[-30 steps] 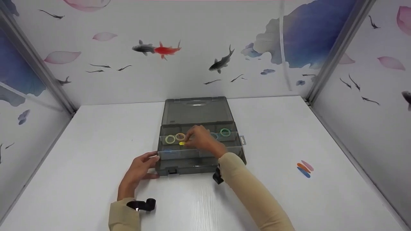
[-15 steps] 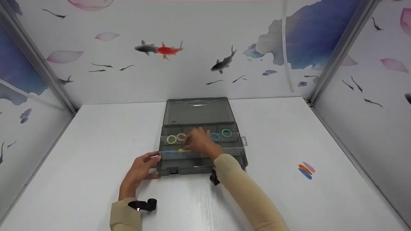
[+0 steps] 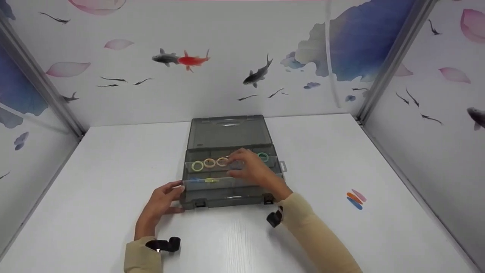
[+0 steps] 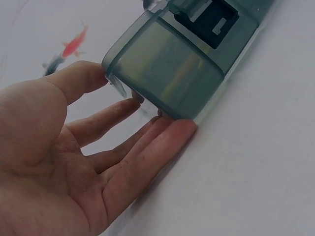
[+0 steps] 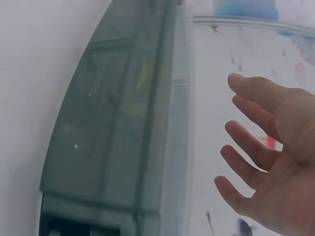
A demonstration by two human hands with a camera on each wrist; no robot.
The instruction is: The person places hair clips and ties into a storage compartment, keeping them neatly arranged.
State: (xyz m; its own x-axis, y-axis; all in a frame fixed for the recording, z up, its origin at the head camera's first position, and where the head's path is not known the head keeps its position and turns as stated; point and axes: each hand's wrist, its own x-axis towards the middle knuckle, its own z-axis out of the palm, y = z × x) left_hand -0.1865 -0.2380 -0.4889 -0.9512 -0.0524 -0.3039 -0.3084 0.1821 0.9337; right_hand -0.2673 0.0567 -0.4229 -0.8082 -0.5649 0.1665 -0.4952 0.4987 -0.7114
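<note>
A grey see-through organizer box (image 3: 227, 201) lies with its lid open at the back. My left hand (image 3: 162, 199) rests on its left end; in the left wrist view the fairly straight fingers (image 4: 170, 140) touch the end wall. My right hand (image 3: 252, 168) is over the box with its fingers spread; the right wrist view shows nothing between them. A yellow hair clip (image 3: 211, 180) lies in a middle compartment beside a blue clip (image 3: 196, 180). In the row behind are several pastel rings like hair ties, among them a pale yellow one (image 3: 197, 166); the hand hides part of this row.
On the white table (image 3: 310, 159), right of the box, three slim clips lie side by side: pink (image 3: 359, 195), orange (image 3: 354, 198) and blue (image 3: 354, 203). A hanging tab (image 3: 283, 166) juts from the box's right side. Printed wall panels stand behind and at both sides.
My right hand lowered the yellow clip into the compartment beside the blue one, let go of it, and moved right with its fingers spread. The left hand stayed at the box.
</note>
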